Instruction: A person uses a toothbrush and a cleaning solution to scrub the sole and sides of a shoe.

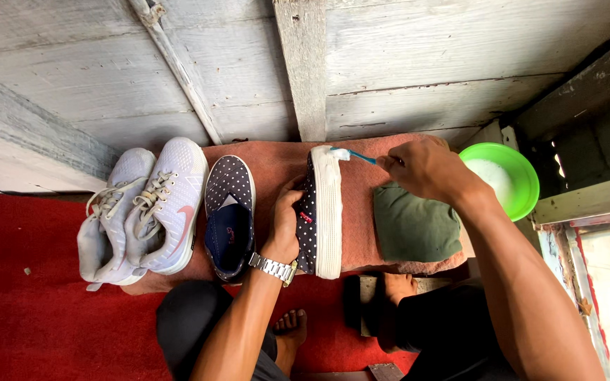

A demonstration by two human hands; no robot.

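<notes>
1. Right hand (425, 169) pinches a blue toothbrush (353, 155), bristles on the white sole of the polka-dot slip-on (319, 212)
2. Left hand (285, 226) grips that shoe, tipped on its side, just left of the brush hand
3. Short strokes along the sole look best, with the shoe braced firmly
4. Shoe's long axis runs away from the person, toe far; the brush lies crosswise, head leftward

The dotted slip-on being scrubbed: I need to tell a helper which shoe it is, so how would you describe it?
On the reddish towel before the grey plank wall, four shoes sit in a row. The navy white-dotted canvas slip-on is rightmost, beside a folded green cloth. Unlike its flat-lying twin, it stands on edge, white sole showing, steadied by the left hand while the right hand presses a blue toothbrush to it.
</notes>
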